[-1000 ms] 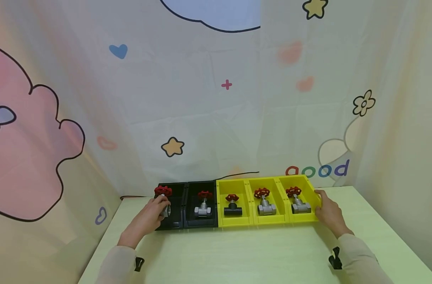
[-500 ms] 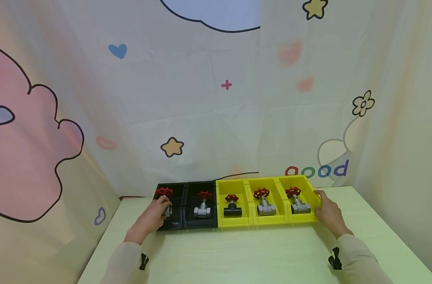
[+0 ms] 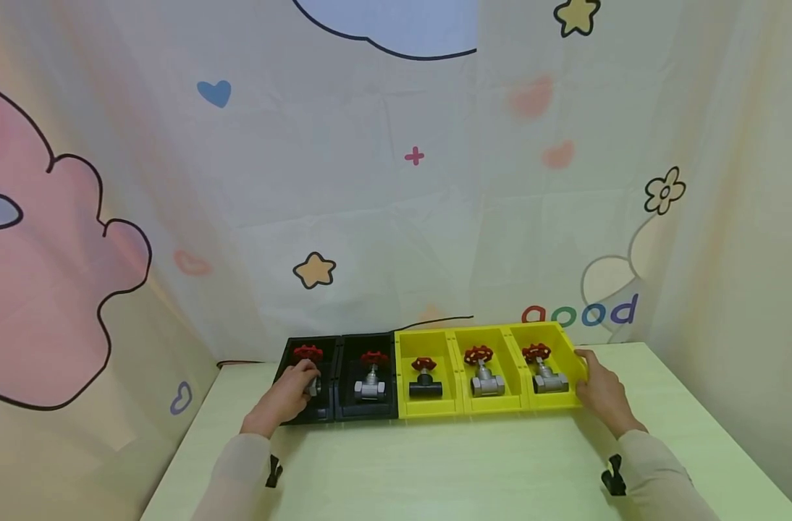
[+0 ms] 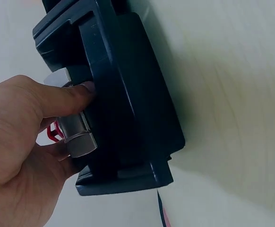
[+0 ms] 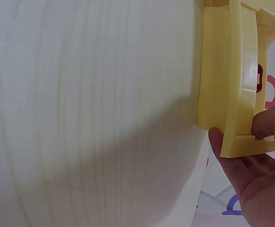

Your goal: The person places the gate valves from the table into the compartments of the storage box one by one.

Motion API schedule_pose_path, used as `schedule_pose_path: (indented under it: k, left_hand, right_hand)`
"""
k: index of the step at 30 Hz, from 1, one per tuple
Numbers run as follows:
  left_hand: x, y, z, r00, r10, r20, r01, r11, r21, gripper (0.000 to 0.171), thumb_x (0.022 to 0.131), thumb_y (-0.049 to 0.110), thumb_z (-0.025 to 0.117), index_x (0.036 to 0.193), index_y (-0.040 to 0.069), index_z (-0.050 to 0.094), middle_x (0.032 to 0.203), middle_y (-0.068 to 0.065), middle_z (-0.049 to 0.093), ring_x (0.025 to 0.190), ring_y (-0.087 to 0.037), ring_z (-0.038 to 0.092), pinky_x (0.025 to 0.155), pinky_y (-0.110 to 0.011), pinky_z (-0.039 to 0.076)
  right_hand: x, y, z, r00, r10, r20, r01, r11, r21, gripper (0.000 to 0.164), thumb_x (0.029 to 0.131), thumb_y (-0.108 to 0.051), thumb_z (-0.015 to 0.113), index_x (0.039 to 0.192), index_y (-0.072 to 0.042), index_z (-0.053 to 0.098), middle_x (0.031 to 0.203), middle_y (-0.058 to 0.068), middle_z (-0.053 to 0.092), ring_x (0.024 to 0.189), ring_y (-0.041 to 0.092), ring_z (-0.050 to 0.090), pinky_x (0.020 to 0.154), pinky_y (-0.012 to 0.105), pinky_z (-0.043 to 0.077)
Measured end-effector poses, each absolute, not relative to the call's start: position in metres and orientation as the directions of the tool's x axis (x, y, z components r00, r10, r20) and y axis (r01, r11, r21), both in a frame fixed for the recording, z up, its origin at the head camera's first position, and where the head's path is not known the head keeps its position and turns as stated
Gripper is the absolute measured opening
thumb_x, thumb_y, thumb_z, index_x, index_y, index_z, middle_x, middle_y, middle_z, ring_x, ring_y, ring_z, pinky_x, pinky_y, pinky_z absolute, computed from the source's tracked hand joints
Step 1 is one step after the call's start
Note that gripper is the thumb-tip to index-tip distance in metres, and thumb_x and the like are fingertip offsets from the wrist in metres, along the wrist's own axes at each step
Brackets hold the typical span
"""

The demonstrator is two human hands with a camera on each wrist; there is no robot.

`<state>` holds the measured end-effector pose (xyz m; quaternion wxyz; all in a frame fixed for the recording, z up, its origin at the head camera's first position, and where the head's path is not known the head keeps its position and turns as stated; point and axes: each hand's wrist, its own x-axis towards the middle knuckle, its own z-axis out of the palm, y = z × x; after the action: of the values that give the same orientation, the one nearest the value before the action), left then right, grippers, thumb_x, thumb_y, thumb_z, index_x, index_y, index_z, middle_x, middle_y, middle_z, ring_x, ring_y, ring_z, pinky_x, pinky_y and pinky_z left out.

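Note:
In the head view my left hand [image 3: 284,395] reaches into the leftmost black bin [image 3: 324,414]. It grips a silver gate valve by its body [image 4: 77,128]; the valve's red handwheel [image 3: 308,353] points up and back. The left wrist view shows my thumb across the metal body, inside the black bin's walls. At the far end of the row my right hand [image 3: 603,391] holds the side of the rightmost yellow bin [image 5: 218,71]. Its thumb is inside the wall and its fingers outside. In that bin lies another silver valve [image 3: 550,381] with a red handwheel.
Between the hands, a second black bin [image 3: 367,414] holds a silver valve [image 3: 370,391]. Beside it, one yellow bin [image 3: 430,412] has a black-bodied valve [image 3: 426,388] and another a silver valve [image 3: 487,385]. The bins stand against the printed curtain [image 3: 370,181] on a pale table [image 3: 435,463].
My left hand has moved right and slightly down with the valve, from the black bin's left edge to inside it. My right hand has stayed at the yellow bin.

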<state>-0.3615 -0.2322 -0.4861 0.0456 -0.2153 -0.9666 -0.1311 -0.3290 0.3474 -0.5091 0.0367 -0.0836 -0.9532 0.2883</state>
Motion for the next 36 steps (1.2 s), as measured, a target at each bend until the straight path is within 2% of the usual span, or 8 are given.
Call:
schedule_pose_path:
  k: [9,17,28,36]
  left_hand:
    - [-0.373,-0.229,-0.495,-0.919,0.387,0.073,0.392,0.883,0.259,0.042,0.086,-0.009,0.062,0.127,-0.002,0.061,0.133,-0.013,0.052,0.118,-0.036,0.054,0.099,-0.047,0.049]
    - [-0.374,-0.227,-0.501,-0.926,0.377,0.024,0.368,0.885,0.286,0.045,0.084,-0.012,0.061,0.128,-0.005,0.060,0.135,-0.018,0.052,0.120,-0.039,0.054,0.102,-0.050,0.047]
    - [-0.381,-0.228,-0.504,-0.924,0.380,0.040,0.374,0.875,0.307,0.044,0.080,-0.016,0.061,0.124,-0.007,0.062,0.130,-0.020,0.055,0.118,-0.040,0.057,0.100,-0.050,0.048]
    - [-0.383,-0.227,-0.509,-0.922,0.381,0.077,0.385,0.870,0.309,0.041,0.078,-0.018,0.061,0.118,-0.007,0.066,0.123,-0.019,0.058,0.114,-0.037,0.060,0.098,-0.048,0.050]
  right_hand:
    - [-0.330,0.347,-0.508,-0.983,0.180,0.027,0.136,0.823,-0.552,0.063,0.093,0.000,0.052,0.149,-0.002,0.023,0.138,0.038,0.043,0.092,0.039,0.056,0.089,0.052,0.055]
    - [-0.329,0.347,-0.508,-0.984,0.174,0.035,0.127,0.829,-0.544,0.061,0.093,-0.001,0.052,0.148,-0.001,0.025,0.135,0.039,0.044,0.086,0.036,0.056,0.081,0.047,0.058]
    - [-0.330,0.347,-0.510,-0.983,0.175,0.054,0.118,0.829,-0.546,0.060,0.093,-0.001,0.051,0.147,-0.001,0.026,0.134,0.040,0.046,0.084,0.034,0.056,0.077,0.044,0.058]
    - [-0.330,0.348,-0.511,-0.983,0.178,0.050,0.122,0.829,-0.546,0.060,0.093,-0.001,0.052,0.147,-0.001,0.027,0.134,0.040,0.045,0.087,0.036,0.056,0.081,0.048,0.057]
